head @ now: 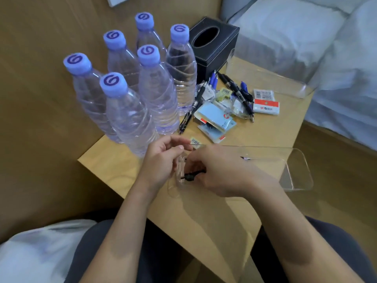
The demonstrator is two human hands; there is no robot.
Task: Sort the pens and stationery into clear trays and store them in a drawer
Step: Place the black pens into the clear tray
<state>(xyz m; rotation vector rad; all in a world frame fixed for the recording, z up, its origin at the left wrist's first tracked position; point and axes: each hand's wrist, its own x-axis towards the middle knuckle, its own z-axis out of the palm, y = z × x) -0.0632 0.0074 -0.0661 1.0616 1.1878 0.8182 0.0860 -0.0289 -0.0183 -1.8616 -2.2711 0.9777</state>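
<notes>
At the near clear tray [299, 176], the right hand [228, 172] pinches a black pen [190, 176]; the left hand [161, 162] has an unclear grip; the far pile [222, 105] lies unsorted.

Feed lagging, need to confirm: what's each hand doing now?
Left hand: fingers curled by the clear tray, grip unclear.
Right hand: holding a black pen.

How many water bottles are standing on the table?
6 water bottles, upright, clustered at the left of the table: two at the back, two in the middle, two nearest the person. None seems hidden.
</notes>
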